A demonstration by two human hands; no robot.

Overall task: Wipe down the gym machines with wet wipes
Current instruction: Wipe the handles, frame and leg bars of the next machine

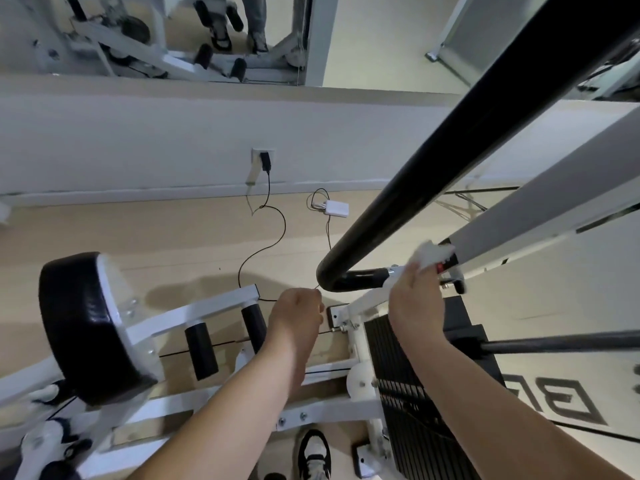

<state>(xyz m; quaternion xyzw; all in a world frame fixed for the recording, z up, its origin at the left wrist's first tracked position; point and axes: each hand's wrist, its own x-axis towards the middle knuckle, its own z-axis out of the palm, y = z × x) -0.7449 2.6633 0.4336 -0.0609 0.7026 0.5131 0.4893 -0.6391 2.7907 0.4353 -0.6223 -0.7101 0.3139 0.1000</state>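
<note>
Pinches a crumpled white wet wipe in the right hand, up against the joint where the black handlebar meets the white frame beam. Blurred at the wipe's edges, so hard to trace; fingertips buried in it. Curls the left hand just left of the right one, knuckles toward the camera and fingers hidden: cannot tell whether it pinches anything. Below the right hand, a dark weight stack, partly covered by the forearm. Well left of the left hand, a round black pad on white tubing, with two black foam rollers between. Beneath both forearms, one shoe, cut off at the bottom edge.
</note>
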